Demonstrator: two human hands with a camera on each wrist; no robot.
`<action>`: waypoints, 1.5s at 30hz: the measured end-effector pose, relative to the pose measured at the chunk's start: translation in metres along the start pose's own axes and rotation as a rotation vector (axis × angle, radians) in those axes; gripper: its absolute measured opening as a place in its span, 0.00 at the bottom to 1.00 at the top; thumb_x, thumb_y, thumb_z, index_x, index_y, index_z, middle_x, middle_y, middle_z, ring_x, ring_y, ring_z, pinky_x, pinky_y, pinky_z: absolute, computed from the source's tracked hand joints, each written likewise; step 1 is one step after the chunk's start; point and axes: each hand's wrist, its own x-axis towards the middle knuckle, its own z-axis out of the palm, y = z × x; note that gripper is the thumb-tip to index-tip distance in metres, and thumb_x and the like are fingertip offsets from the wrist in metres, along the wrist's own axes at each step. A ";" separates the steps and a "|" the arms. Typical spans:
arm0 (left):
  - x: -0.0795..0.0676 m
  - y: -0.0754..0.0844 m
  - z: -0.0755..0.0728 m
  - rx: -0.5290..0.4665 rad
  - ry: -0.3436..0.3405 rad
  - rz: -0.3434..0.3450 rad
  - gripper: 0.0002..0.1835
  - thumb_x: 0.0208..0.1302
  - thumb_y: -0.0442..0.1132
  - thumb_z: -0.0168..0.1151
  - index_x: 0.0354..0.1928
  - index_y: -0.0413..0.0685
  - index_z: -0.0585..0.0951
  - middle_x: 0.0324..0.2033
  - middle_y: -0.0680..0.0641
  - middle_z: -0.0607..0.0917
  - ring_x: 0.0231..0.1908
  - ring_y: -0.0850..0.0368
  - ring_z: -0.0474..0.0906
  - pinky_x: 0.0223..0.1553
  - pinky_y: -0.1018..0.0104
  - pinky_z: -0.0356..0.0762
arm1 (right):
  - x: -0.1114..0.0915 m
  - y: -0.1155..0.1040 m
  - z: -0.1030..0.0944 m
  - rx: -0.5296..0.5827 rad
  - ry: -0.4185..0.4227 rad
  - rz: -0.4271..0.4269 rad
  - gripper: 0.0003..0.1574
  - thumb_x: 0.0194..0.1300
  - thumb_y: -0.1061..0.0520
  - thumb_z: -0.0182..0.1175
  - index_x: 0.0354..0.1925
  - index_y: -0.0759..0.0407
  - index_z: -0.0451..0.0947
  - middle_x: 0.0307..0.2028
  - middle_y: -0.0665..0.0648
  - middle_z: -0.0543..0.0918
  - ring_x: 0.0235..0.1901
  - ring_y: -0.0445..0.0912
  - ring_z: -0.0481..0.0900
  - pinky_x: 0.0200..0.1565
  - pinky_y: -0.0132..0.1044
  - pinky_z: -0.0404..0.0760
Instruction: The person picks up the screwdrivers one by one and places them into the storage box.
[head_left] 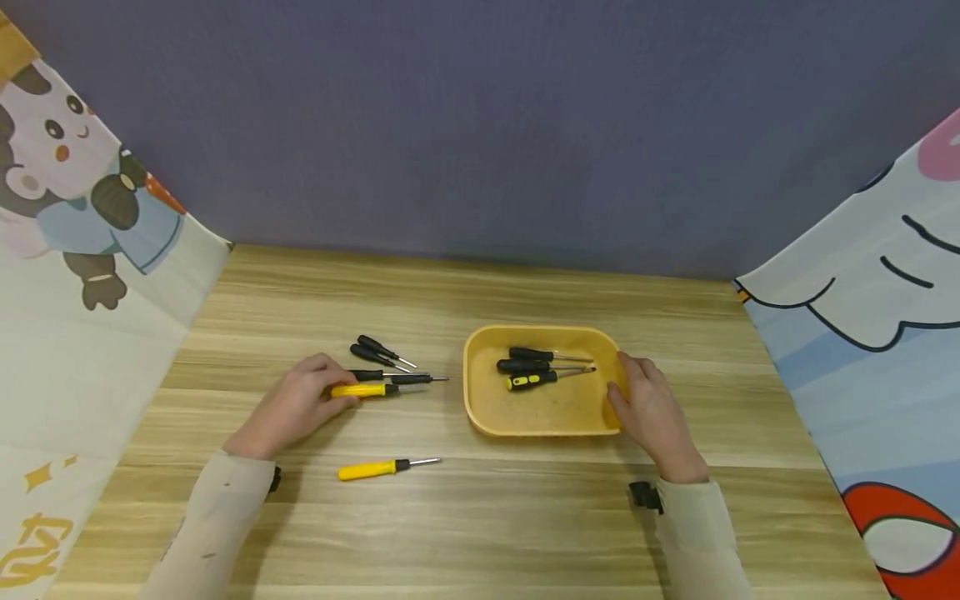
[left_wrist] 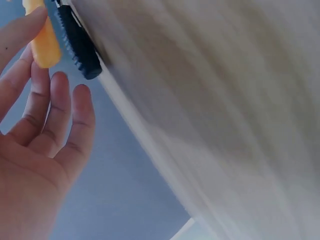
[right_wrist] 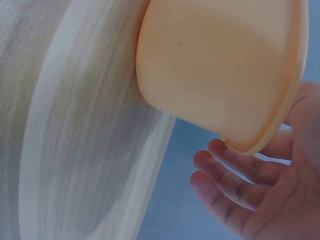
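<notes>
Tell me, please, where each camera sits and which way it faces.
Head: worn on the head, facing forward and down over the wood-grain table; left hand, right hand and pale sleeves show.
Left wrist: worn there, facing the left hand's fingers and the yellow plastic-handled screwdriver they pinch.
Right wrist: worn there, facing the right hand's fingers at the yellow rectangular plastic tray.
Shared: head and right wrist both show the tray.

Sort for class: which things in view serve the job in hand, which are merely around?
Likely part of the job:
left hand
pinched yellow screwdriver
right hand
yellow tray
screwdrivers in tray
loose screwdrivers

Likely just surroundings:
table
cartoon pictures
dark backdrop
</notes>
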 end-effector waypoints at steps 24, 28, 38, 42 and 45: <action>0.048 0.061 -0.019 -0.059 0.165 0.229 0.12 0.57 0.41 0.76 0.43 0.48 0.88 0.44 0.49 0.84 0.45 0.52 0.81 0.48 0.54 0.81 | -0.001 0.000 -0.001 0.006 -0.003 -0.004 0.32 0.68 0.62 0.59 0.64 0.79 0.66 0.53 0.78 0.73 0.52 0.70 0.73 0.53 0.64 0.73; 0.064 0.078 -0.019 -0.071 0.152 0.252 0.13 0.59 0.43 0.75 0.45 0.46 0.88 0.45 0.48 0.85 0.47 0.51 0.81 0.50 0.53 0.80 | -0.001 0.000 -0.001 0.007 0.005 -0.014 0.32 0.68 0.62 0.59 0.64 0.79 0.66 0.53 0.78 0.74 0.52 0.71 0.73 0.53 0.64 0.73; 0.115 0.127 -0.005 -0.068 0.051 0.302 0.13 0.65 0.45 0.70 0.48 0.48 0.88 0.47 0.48 0.85 0.45 0.54 0.82 0.48 0.58 0.80 | -0.002 0.002 0.000 0.011 0.021 -0.028 0.32 0.68 0.63 0.60 0.63 0.80 0.66 0.52 0.78 0.74 0.51 0.70 0.74 0.53 0.64 0.74; 0.137 0.144 0.005 -0.045 -0.025 0.296 0.15 0.66 0.46 0.69 0.50 0.49 0.87 0.49 0.48 0.85 0.47 0.54 0.81 0.50 0.59 0.79 | -0.002 0.001 0.000 0.010 0.013 -0.023 0.32 0.68 0.63 0.60 0.64 0.80 0.66 0.52 0.78 0.74 0.51 0.70 0.74 0.53 0.64 0.73; 0.151 0.155 0.014 -0.035 -0.091 0.270 0.15 0.67 0.47 0.68 0.52 0.51 0.87 0.52 0.49 0.84 0.51 0.54 0.80 0.54 0.58 0.78 | -0.002 0.000 -0.001 0.013 0.011 -0.023 0.32 0.68 0.62 0.59 0.64 0.79 0.66 0.53 0.78 0.74 0.52 0.70 0.74 0.53 0.64 0.74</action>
